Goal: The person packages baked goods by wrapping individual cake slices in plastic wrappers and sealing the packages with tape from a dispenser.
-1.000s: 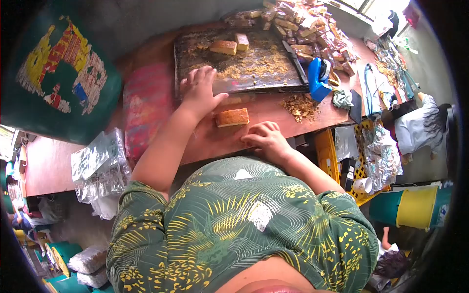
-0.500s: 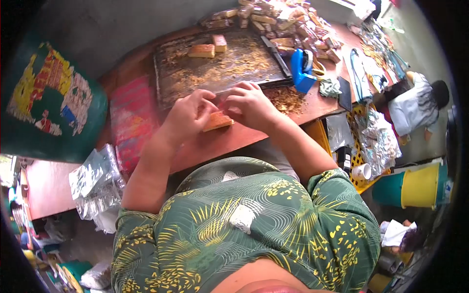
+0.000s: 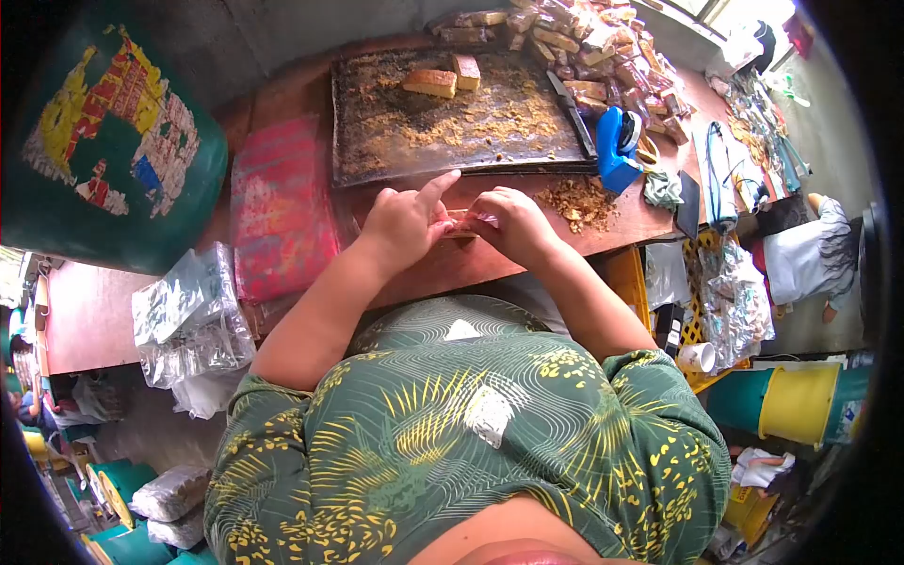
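Observation:
My left hand is at the left end of a small cake piece near the table's front edge, its thumb pressed in and its index finger stretched out. At the other end my right hand pinches with curled fingers. The fingers cover most of the piece, and a shiny clear film seems to lie around it. Beyond the hands, two more cake pieces rest on a dark, crumb-covered tray.
Wrapped pieces are heaped behind the tray, whose right side holds a knife. Right of it stand a blue tape dispenser and crumbs. A red plastic-covered stack and green bin are left. A person sits far right.
Both hands have come together at the cake piece, which earlier lay uncovered between them. Since the middle frame, the left index finger has stretched out. The camera view has also shifted.

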`<control>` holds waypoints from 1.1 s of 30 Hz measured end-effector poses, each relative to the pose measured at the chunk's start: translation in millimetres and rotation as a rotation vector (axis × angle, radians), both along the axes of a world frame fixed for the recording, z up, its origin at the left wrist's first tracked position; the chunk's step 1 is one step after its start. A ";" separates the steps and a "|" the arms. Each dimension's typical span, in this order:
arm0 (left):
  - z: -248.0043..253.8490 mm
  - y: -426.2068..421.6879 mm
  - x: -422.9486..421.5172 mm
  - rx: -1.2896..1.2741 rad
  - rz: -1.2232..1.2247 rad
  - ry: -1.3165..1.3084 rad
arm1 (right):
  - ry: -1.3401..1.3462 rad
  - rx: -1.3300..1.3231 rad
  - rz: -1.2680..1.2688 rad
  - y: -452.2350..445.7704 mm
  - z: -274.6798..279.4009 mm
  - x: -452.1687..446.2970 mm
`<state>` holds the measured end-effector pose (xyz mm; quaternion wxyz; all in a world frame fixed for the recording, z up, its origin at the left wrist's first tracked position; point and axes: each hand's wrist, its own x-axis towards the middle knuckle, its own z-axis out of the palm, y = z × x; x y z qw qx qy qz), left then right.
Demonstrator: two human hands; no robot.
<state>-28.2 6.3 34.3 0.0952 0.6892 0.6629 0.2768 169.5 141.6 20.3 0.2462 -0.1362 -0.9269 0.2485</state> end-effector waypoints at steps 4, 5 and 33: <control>-1.6 -7.7 -10.3 0.007 0.117 -0.254 | -0.009 -0.391 -0.191 -3.5 -5.8 8.5; -4.8 -9.9 -18.1 -0.012 0.168 -0.379 | -0.030 -0.505 -0.250 -0.8 -9.2 12.0; -29.0 -36.6 -15.8 0.017 0.381 0.045 | -0.319 0.035 -0.344 10.0 -6.5 25.6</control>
